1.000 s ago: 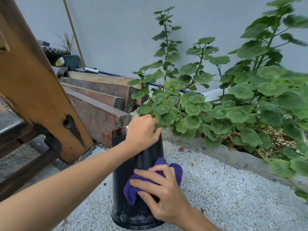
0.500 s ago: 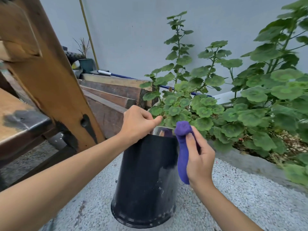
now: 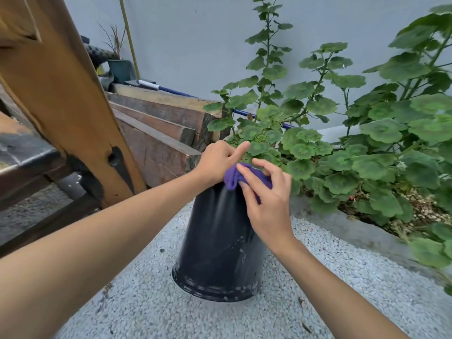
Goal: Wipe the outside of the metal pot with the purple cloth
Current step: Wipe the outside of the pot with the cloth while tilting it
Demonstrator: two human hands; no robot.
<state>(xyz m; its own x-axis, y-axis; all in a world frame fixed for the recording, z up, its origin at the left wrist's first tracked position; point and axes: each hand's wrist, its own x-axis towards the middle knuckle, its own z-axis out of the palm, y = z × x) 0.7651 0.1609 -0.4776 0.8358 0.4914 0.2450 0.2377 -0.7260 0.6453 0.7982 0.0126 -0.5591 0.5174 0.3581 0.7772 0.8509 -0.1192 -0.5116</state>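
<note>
A tall black metal pot (image 3: 217,245) stands on the white gravel in the middle of the view, tilted slightly. My left hand (image 3: 216,161) grips its top rim on the left side, index finger sticking up. My right hand (image 3: 266,204) presses the purple cloth (image 3: 236,176) against the pot's upper wall just under the rim, fingers spread over it. Most of the cloth is hidden under my right hand. The pot's rim is hidden behind both hands.
A wooden bench leg (image 3: 73,106) slants down at the left. Stacked timber beams (image 3: 161,133) lie behind the pot. A leafy green plant (image 3: 342,148) grows in a concrete-edged bed (image 3: 354,231) at the right. Gravel ground (image 3: 146,302) surrounds the pot.
My right hand carried the cloth from the pot's lower front, up round its right side, to the top near my left hand. The left hand kept its grip on the rim.
</note>
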